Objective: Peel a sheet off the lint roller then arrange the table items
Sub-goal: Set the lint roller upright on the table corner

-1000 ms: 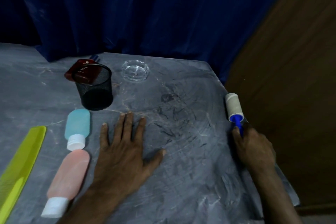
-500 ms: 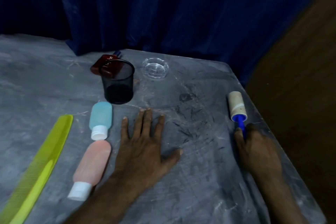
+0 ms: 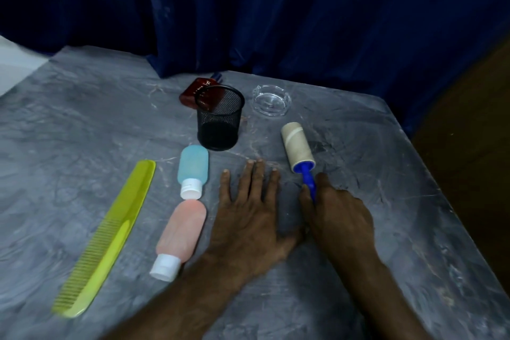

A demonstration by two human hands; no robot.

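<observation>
Since the earlier frame, the lint roller point(image 3: 297, 148) is being carried by the right hand point(image 3: 340, 214) away from the table's point(image 3: 82, 119) right edge and inward toward the middle, and it is now being held just right of the left hand point(image 3: 248, 215). Its blue handle point(image 3: 308, 181) is being gripped by the closed right-hand fingers, with the handle end hidden under the hand. The roll's long axis is running from the grip toward the far edge, tilted slightly left, so the sheet surface is lying just beyond the left fingertips point(image 3: 258, 163). That hand is being rested flat and spread on the table, holding nothing, and is judged the nearer free 1 for the peel. No loose sheet edge is being made out.
</observation>
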